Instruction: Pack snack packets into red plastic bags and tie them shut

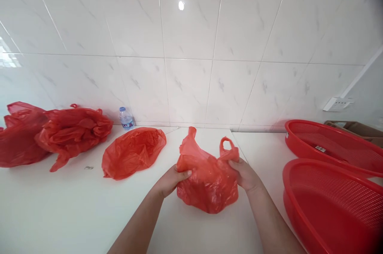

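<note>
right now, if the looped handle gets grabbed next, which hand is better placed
Probably the right: your right hand holds the bag just below the looped handle, while your left hand holds the opposite side, farther from it.

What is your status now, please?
Left hand, right hand: gripping handled red bag from either side. Handles up. No obstruction at hands; spread red bag to left, red baskets to right.

Bare forearms (138, 217) extend forward, left grip (171, 181) and right grip (245, 174) curled inward.
</note>
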The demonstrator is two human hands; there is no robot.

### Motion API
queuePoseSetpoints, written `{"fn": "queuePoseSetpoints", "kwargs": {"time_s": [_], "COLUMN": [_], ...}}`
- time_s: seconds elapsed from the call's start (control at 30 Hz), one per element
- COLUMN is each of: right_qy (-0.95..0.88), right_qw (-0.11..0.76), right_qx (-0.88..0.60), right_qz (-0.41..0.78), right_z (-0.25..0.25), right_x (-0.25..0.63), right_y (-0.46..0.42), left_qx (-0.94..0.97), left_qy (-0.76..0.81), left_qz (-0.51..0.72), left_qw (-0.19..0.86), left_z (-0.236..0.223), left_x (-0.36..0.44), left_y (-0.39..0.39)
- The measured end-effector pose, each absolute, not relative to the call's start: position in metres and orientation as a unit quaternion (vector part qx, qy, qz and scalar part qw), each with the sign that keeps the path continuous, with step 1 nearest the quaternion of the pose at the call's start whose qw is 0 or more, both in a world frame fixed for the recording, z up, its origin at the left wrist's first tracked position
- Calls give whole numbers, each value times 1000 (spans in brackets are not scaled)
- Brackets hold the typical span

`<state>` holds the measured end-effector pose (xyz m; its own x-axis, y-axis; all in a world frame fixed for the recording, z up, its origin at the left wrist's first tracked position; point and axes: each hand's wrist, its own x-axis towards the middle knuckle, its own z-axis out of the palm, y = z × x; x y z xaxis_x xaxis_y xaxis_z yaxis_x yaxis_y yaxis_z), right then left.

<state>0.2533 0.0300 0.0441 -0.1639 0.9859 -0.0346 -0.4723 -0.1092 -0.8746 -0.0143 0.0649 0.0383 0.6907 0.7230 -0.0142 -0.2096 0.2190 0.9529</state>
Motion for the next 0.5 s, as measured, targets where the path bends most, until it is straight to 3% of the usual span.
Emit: {"fn": "queuePoseSetpoints", "kwargs": {"time_s": [0.1, 0.2, 0.5], "right_qy": [-323, -266, -186], "right_qw": [629, 656, 600], "right_qx": [-294, -278, -277], "right_qz": [643, 650, 727], "right_z": [35, 22, 13], "right_x": [252, 243, 197], "right_y": [40, 53, 72], "left_qx": [435, 399, 363], "left_qy": [273, 324, 217], "left_qz": [369, 388, 474], "left_qw": [775, 765, 772], "left_z": [24, 12, 10], "left_x": [-22, -24, -8], "left_y": [69, 75, 105]}}
